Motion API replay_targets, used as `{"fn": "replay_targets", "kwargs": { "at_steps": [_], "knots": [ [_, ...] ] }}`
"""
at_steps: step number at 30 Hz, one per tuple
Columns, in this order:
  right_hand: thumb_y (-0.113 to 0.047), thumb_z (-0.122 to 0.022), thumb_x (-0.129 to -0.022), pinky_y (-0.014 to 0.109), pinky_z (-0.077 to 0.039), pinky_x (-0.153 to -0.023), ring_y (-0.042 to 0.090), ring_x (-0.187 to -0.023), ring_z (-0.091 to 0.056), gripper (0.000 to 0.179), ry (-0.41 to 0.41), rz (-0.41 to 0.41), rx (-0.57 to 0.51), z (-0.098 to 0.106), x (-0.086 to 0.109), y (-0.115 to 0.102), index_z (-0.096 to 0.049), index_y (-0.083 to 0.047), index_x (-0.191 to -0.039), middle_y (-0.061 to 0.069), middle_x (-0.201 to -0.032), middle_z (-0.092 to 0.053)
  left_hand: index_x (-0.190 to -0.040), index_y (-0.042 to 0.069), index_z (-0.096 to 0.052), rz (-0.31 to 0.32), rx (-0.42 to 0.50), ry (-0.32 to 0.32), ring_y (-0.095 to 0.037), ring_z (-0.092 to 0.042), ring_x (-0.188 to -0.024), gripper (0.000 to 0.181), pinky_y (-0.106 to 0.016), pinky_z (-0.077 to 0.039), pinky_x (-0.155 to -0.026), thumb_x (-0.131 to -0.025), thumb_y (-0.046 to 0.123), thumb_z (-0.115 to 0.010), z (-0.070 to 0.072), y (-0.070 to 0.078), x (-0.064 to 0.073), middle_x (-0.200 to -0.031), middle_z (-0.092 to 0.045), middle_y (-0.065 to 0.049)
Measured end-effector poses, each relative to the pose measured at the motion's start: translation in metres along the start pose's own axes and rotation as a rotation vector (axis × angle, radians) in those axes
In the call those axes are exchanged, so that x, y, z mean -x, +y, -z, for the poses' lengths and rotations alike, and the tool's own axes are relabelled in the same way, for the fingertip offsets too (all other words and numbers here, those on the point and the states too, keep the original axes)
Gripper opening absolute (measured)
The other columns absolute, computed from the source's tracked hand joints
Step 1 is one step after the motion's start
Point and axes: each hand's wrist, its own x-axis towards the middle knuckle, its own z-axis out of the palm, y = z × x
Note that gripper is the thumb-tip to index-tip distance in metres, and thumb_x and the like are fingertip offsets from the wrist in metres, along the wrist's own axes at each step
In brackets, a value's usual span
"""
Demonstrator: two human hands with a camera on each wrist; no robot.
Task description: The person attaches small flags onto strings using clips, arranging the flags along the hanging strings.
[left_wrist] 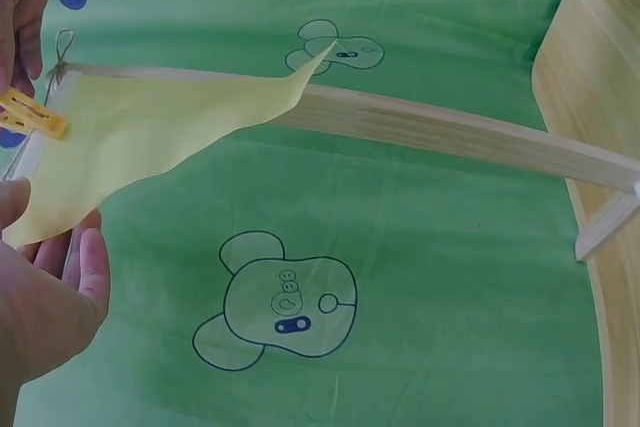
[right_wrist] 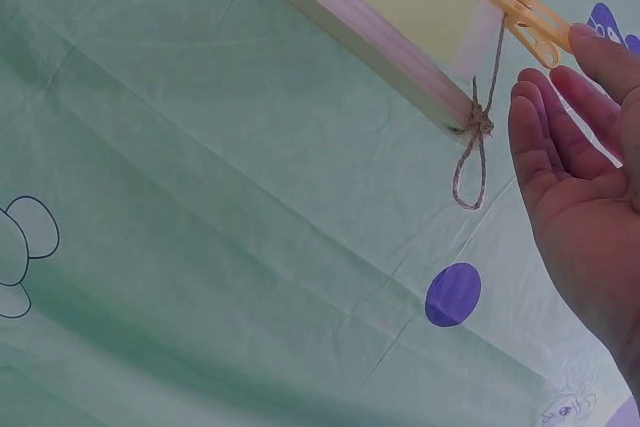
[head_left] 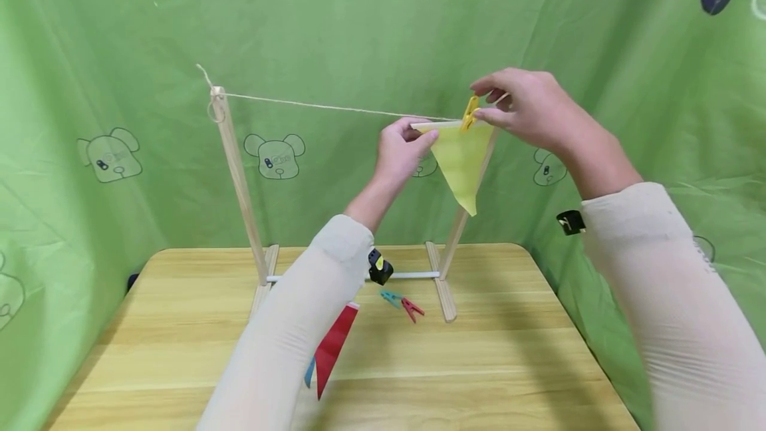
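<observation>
Yellow pennant (head_left: 459, 161): left hand (head_left: 403, 149) is pinching it, right hand (head_left: 526, 104) pinching clothespin (head_left: 471, 112).
Tip is pointing down; long axis near-vertical.

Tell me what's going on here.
A person's left hand pinches a yellow triangular flag at beige twine strung between two wooden posts. The right hand holds a yellow plastic clothespin on the flag's white top edge. A red triangular flag, a teal plastic clothespin and a red plastic clothespin lie on the wooden table.
</observation>
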Motion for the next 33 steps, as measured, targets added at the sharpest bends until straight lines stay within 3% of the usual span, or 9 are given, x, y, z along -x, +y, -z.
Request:
{"fn": "replay_targets", "kwargs": {
  "at_steps": [8, 14, 25, 28, 33],
  "knots": [
    [-0.024, -0.068, -0.102, 0.058, -0.049, -0.107, 0.043, -0.128, -0.060, 0.052, 0.021, -0.020, -0.032, 0.000, 0.005, 0.001, -0.053, -0.003, -0.147, 0.021, -0.147, -0.056, -0.123, -0.001, -0.068, -0.024, 0.057, 0.040, -0.016, -0.069, -0.093, 0.033, -0.023, -0.059, -0.082, -0.091, 0.004, -0.077, 0.004, -0.002, 0.000, -0.111, -0.073, -0.018],
    [-0.024, -0.069, -0.101, 0.060, -0.050, -0.105, 0.045, -0.125, -0.061, 0.054, 0.042, -0.009, -0.029, -0.002, 0.010, 0.001, -0.052, -0.004, -0.148, 0.022, -0.147, -0.055, -0.126, 0.001, -0.067, -0.042, 0.035, 0.027, -0.022, -0.071, -0.104, 0.036, -0.023, -0.059, -0.089, -0.092, 0.007, -0.077, 0.008, -0.002, 0.004, -0.116, -0.073, -0.016],
    [-0.021, -0.074, -0.097, 0.058, -0.048, -0.108, 0.042, -0.129, -0.060, 0.056, 0.199, 0.025, -0.101, -0.017, 0.032, 0.002, -0.054, -0.012, -0.149, 0.009, -0.154, -0.054, -0.132, 0.002, -0.064, -0.062, 0.043, -0.004, -0.024, -0.068, -0.116, 0.042, -0.024, -0.055, -0.099, -0.092, 0.009, -0.077, 0.027, -0.007, 0.014, -0.127, -0.071, -0.013],
    [-0.019, -0.075, -0.096, 0.049, -0.047, -0.113, 0.038, -0.134, -0.057, 0.059, 0.247, 0.022, -0.149, -0.022, 0.038, 0.003, -0.053, -0.016, -0.151, 0.002, -0.157, -0.050, -0.135, 0.002, -0.062, -0.071, 0.045, -0.009, -0.024, -0.067, -0.119, 0.046, -0.024, -0.055, -0.100, -0.093, 0.010, -0.077, 0.033, -0.010, 0.017, -0.131, -0.069, -0.013],
    [-0.007, -0.078, -0.091, 0.022, -0.043, -0.114, 0.026, -0.139, -0.054, 0.064, 0.352, 0.072, -0.213, -0.035, 0.045, 0.003, -0.053, -0.011, -0.150, 0.000, -0.157, -0.051, -0.139, 0.002, -0.059, -0.073, 0.056, -0.022, -0.027, -0.064, -0.126, 0.050, -0.024, -0.054, -0.102, -0.093, 0.011, -0.077, 0.044, -0.013, 0.022, -0.138, -0.065, -0.015]
  ]
}}
